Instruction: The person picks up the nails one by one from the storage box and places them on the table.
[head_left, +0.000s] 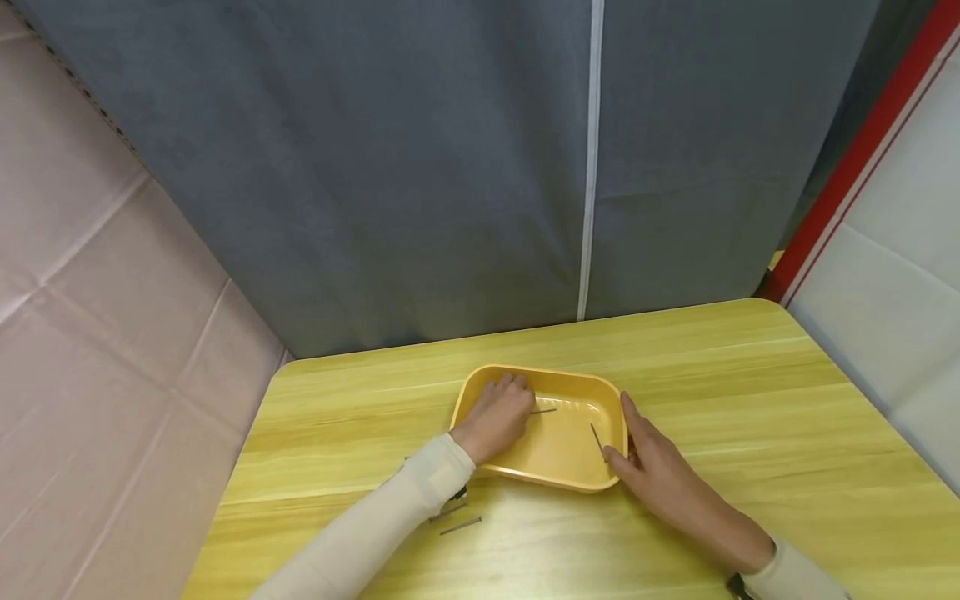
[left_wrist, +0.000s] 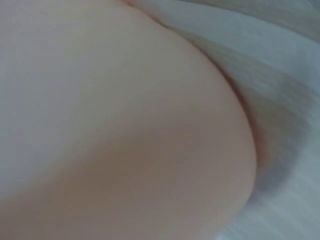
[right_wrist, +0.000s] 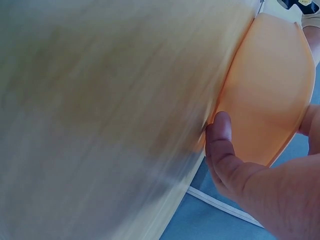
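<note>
A yellow rectangular plastic tray (head_left: 555, 454) stands on the wooden table. My left hand (head_left: 497, 419) reaches into its left half with the fingers bent downward. Beside those fingers a thin grey nail (head_left: 546, 411) shows; whether they pinch it is hidden. Skin fills most of the left wrist view, so the fingertips do not show there. Another nail (head_left: 597, 443) lies at the tray's right end. My right hand (head_left: 663, 475) holds that end, thumb at the rim and fingers along the outer wall. From the right wrist, the fingers press the tray's orange-looking side (right_wrist: 265, 90).
Several nails lie on the table (head_left: 712, 400) in front of the tray, one nail (head_left: 461, 526) nearest me, others partly behind the left forearm. A grey curtain (head_left: 412, 167) hangs behind the table's far edge. Pale cloth panels stand at both sides.
</note>
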